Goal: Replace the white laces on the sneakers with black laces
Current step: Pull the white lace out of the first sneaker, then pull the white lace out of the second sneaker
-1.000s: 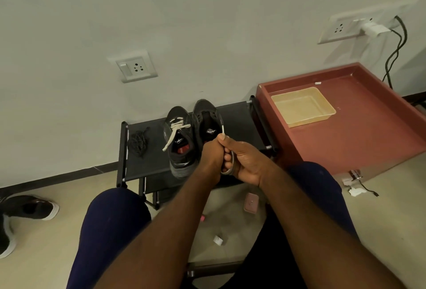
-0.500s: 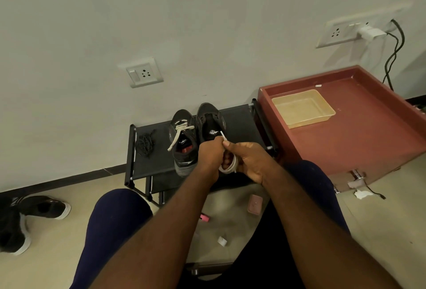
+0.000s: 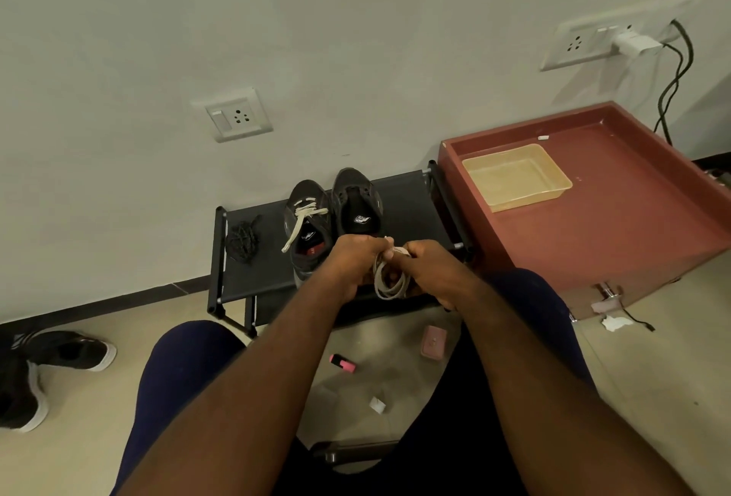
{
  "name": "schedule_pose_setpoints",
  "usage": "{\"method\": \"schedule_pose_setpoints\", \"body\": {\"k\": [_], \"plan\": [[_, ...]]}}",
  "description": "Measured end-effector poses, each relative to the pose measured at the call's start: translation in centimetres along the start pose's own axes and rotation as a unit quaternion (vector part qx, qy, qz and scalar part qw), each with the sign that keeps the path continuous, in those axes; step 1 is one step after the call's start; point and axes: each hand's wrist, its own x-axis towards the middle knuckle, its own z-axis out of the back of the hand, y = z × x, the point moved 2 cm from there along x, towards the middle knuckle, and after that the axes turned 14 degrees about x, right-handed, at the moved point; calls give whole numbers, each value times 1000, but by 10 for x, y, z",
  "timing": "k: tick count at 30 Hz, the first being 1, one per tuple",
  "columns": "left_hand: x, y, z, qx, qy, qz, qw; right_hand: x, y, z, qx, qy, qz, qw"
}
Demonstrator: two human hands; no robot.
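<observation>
Both hands are together out past my knees, over the near edge of the low black fabric shoe rack (image 3: 403, 195). My left hand (image 3: 352, 262) grips the top of a coiled white shoelace (image 3: 389, 284), fingers curled round it. My right hand (image 3: 431, 270) pinches the same coil from the other side, close against the left. Loops of the lace hang down between the two hands.

Just beyond my left hand, on the rack, is a black sneaker with a white lace threaded through it (image 3: 308, 226), the lace ends loose across the tongue. Touching its side, beyond the gap between my hands, is a second black sneaker with bare eyelets (image 3: 356, 203).

Further out to the left of my left hand, well apart from it, a small tangled bundle of black laces (image 3: 242, 236) lies on the rack.

Off to the right of my right hand is a reddish-brown open box (image 3: 593, 218) with a shallow pale yellow plastic tray (image 3: 514, 177) inside. On the floor below my hands lie a pink highlighter pen (image 3: 343, 363) and a small pink case (image 3: 434, 341).
</observation>
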Motion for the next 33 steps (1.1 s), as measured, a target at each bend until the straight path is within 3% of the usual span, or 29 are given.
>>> {"method": "schedule_pose_setpoints", "body": {"k": [2, 7, 12, 15, 20, 27, 33], "plan": [[3, 0, 0, 8, -10, -2, 1000, 5, 0, 3, -48, -25, 35, 998], [13, 1, 3, -20, -49, 3, 999, 24, 0, 10, -27, -57, 113, 992], [26, -3, -1, 2, -46, -18, 999, 45, 0, 21, -35, -111, 129, 985], [38, -6, -1, 55, -53, -35, 996, 66, -1, 36, 1, -178, 123, 976], [56, -4, -1, 63, -42, -47, 996, 113, 5, 55, -37, -241, 128, 961], [67, -3, 13, 18, -36, -65, 997, 192, 18, 68, -35, -252, 83, 964], [77, 0, 27, -25, -43, -58, 997, 239, 7, 84, 36, -273, 5, 961]]}}
